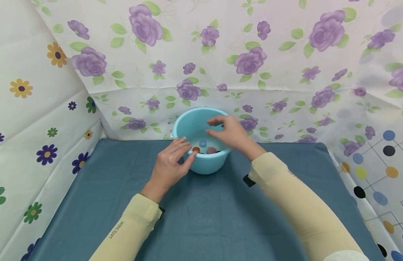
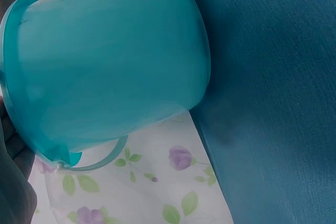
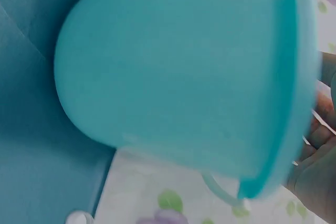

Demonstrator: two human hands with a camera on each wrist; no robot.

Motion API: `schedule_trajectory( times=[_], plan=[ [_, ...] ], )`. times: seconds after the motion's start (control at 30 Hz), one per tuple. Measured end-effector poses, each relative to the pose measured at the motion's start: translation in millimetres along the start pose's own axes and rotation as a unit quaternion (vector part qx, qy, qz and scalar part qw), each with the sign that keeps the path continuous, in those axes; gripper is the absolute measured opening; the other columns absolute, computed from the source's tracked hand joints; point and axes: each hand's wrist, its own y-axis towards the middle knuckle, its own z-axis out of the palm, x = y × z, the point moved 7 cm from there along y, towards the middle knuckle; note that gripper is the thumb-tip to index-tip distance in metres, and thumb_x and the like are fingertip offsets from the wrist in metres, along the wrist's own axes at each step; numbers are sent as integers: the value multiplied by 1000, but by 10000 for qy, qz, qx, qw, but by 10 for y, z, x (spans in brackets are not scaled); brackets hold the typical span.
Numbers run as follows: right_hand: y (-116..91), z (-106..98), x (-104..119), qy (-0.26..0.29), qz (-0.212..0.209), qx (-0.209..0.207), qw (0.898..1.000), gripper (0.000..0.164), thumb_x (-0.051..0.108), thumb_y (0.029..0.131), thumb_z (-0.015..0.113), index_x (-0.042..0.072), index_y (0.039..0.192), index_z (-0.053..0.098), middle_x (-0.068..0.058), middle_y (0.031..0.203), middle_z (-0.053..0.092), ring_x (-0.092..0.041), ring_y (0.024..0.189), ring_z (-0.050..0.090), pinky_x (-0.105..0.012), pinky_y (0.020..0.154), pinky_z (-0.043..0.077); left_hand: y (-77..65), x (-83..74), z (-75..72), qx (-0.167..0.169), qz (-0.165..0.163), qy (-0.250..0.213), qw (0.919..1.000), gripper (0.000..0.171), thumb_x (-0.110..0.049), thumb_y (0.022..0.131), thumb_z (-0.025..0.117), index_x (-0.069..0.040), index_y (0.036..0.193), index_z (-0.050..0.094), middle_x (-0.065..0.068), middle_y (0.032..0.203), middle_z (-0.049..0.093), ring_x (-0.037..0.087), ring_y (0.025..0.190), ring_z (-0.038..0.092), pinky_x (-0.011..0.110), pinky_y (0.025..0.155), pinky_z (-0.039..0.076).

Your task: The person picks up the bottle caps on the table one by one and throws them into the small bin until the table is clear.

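Observation:
A light blue plastic bucket (image 1: 208,165) stands upright at the back of the table, its mouth toward me. Small round pieces lie inside it, among them an orange one (image 1: 196,149), a blue one (image 1: 203,143) and a pink one (image 1: 211,150). At the near left rim is my left hand (image 1: 172,161), its fingers loosely extended and its thumb tip right at the rim. Over the right side of the mouth reaches my right hand (image 1: 230,133), thumb and fingers bent and apart, with nothing visible between them. The wrist views mostly show the bucket's outer wall (image 2: 110,61).
A blue-grey cloth (image 1: 204,217) covers the table. Behind the bucket hangs a purple-flowered sheet (image 1: 149,72), with patterned sheets at both sides. The bucket's thin handle (image 2: 107,157) hangs on its far side. A small white round object (image 3: 80,217) shows low in the right wrist view.

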Motion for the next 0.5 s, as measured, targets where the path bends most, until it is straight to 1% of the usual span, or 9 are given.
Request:
schedule_trajectory(
  times=[0.13, 0.2, 0.3, 0.4, 0.5],
  plan=[
    [-46, -303, -94, 129, 64, -508, 9986, 34, 38, 86, 66, 21, 115, 66, 1, 114, 66, -13, 108, 58, -40, 99, 52, -3, -1, -7, -35, -15, 15, 10000, 25, -26, 86, 68, -8, 103, 72, 8, 101, 72, 27, 116, 60, 38, 111, 43],
    [-90, -463, -172, 203, 145, -787, 9966, 35, 39, 86, 66, 19, 115, 66, -1, 114, 66, -14, 108, 58, -41, 99, 52, -2, -7, -7, -52, 5, 16, 10000, 25, -26, 86, 68, -8, 103, 72, 8, 101, 72, 27, 116, 60, 38, 111, 43],
    [-169, -663, -292, 230, 269, -1160, 9926, 36, 41, 87, 64, 19, 116, 65, -1, 115, 65, -15, 109, 57, -42, 100, 50, -6, -1, -5, -67, 11, 13, 10000, 25, -27, 86, 68, -8, 103, 72, 9, 101, 72, 27, 116, 60, 38, 111, 43],
    [-264, -815, -425, 207, 343, -1523, 9875, 37, 43, 86, 64, 21, 116, 66, 1, 117, 65, -15, 111, 57, -42, 102, 49, -5, 2, -2, -67, 23, 11, 10000, 26, -27, 86, 67, -8, 103, 72, 9, 101, 72, 27, 116, 60, 38, 111, 43],
    [-348, -911, -567, 133, 353, -1876, 9815, 38, 44, 85, 65, 22, 116, 66, 4, 118, 65, -14, 112, 56, -42, 102, 49, -11, 2, -3, -89, 38, 4, 10000, 25, -27, 86, 67, -8, 103, 72, 9, 101, 72, 27, 116, 60, 38, 111, 43]
  ],
)
